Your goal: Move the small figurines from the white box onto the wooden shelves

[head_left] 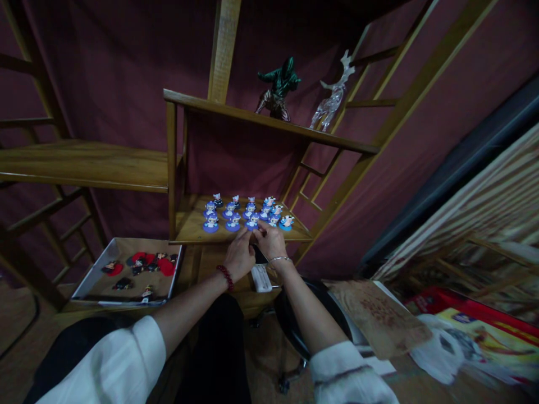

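Head view first: where are the two hands?

Close together at the near edge of the shelf [187, 225]. The left hand [241, 256] and the right hand [270, 242] both have their fingertips at a purple-based figurine [252, 219] in the near row. Whether they pinch it or merely rest against it, I can't tell; the fingers hide the contact.

Why reach in from the near side?

Probably because other figurines [230, 210] stand to its left, right and far side, and the upper shelf [236, 115] roofs them all. A low approach should spare the neighbours.

And why rows?

The round bases sit flat on the wood, so each stands upright. Gaps between them likely keep the far ones visible.

What about the shallow box [101, 289] at left?

Its dark-and-red figures [141, 264] lie loosely scattered; the raised walls presumably stop them straying.
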A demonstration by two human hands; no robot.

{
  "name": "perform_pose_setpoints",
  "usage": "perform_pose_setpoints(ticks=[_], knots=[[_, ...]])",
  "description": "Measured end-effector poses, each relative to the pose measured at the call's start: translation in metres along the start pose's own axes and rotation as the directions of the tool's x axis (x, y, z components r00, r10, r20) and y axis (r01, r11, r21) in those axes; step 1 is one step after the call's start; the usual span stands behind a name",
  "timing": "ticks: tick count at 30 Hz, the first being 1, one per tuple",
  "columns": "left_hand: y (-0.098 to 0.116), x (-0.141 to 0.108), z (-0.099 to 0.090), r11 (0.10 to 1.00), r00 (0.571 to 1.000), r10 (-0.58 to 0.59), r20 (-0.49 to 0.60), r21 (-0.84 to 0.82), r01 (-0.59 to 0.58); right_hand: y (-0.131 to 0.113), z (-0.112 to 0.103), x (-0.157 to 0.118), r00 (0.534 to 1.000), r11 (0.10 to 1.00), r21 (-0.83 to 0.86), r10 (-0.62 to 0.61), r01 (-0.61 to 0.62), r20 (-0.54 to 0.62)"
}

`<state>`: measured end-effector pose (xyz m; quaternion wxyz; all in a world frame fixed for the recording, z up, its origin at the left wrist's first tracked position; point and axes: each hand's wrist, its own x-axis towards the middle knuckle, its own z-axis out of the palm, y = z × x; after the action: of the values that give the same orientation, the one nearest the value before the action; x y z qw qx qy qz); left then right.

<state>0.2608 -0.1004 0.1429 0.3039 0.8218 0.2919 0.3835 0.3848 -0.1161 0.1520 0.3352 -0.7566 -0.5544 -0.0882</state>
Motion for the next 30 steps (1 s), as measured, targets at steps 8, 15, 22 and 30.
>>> perform_pose_setpoints(ticks=[8, 15, 22, 30], knots=[[0.000, 0.000, -0.001, 1.000, 1.000, 0.000, 0.000, -0.010, 0.000, -0.002, -0.001, -0.001, 0.999, 0.998, -0.046, 0.042, -0.041, 0.012], [-0.001, -0.005, -0.003, 1.000, 1.000, 0.001, 0.031, -0.006, -0.001, -0.002, 0.001, -0.002, 0.998, 0.997, -0.048, 0.061, -0.061, -0.002], [-0.005, -0.008, -0.005, 1.000, 0.996, -0.001, 0.088, -0.006, 0.001, -0.005, 0.001, -0.004, 0.998, 0.996, -0.056, 0.065, -0.066, -0.016], [-0.006, -0.014, -0.010, 0.999, 0.995, 0.026, 0.096, 0.019, -0.028, -0.004, 0.002, -0.011, 0.996, 1.000, 0.004, 0.027, -0.027, -0.090]])
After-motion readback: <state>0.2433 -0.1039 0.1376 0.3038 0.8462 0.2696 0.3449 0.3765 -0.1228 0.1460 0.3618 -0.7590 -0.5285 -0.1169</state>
